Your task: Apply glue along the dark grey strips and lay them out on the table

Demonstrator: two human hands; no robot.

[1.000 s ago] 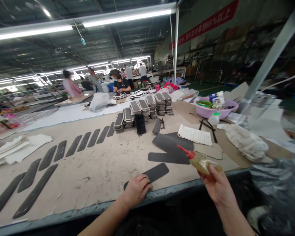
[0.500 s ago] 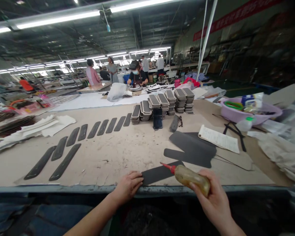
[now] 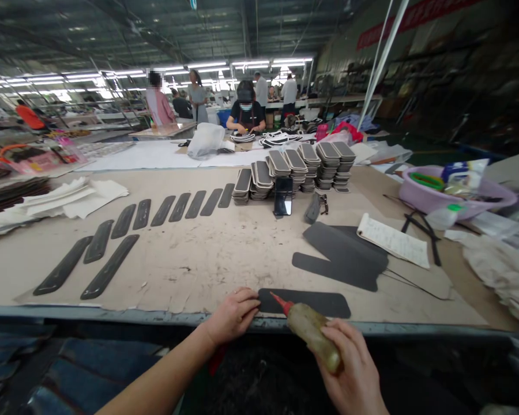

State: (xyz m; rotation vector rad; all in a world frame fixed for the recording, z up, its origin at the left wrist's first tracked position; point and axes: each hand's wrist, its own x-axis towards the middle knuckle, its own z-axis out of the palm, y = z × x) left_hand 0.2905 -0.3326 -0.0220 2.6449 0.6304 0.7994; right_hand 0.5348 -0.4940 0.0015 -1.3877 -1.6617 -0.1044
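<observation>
A dark grey strip with rounded corners lies along the near edge of the table. The fingertips of my left hand, curled close together, hold its left end; the thumb is mostly hidden. In my right hand is a yellowish squeeze bottle, fingers wrapped around its lower part. Its red nozzle points up and left, over the left part of the strip. Beyond the strip is a loose pile of flat dark grey pieces. Several glossy dark strips are laid out in a slanting row at the left.
Stacks of light-edged grey pieces stand at the back, with a phone before them. On the right are a notepad and a purple basin. White sheets lie left. A co-worker sits across the table.
The strip has turned to lie nearly parallel to the table edge. My right hand has brought the bottle leftward and lower, its nozzle now over the strip. The view has tilted down.
</observation>
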